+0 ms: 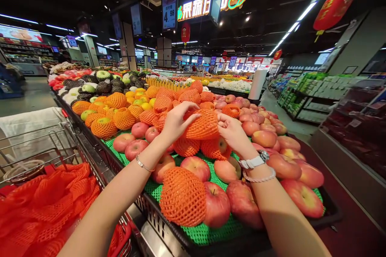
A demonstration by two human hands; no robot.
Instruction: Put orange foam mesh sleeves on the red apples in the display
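Both hands are raised over the apple display, gripping one orange foam fruit net (202, 125). My left hand (178, 122) is closed on its left end, thumb and fingers around the mesh. My right hand (233, 131) pinches the right edge of the net. Whether an apple is inside it, I cannot tell. Just below, more netted apples (187, 147) touch one another. Closer to me, a netted apple (182, 196) rests against a bare red apple (216, 204).
At the left stands a shopping cart (39, 132) with a heap of loose red-orange foam nets (45, 209). Oranges in nets (104, 128) lie left of the apples. Bare apples (301, 198) line the right side, up to the black crate edge (331, 211).
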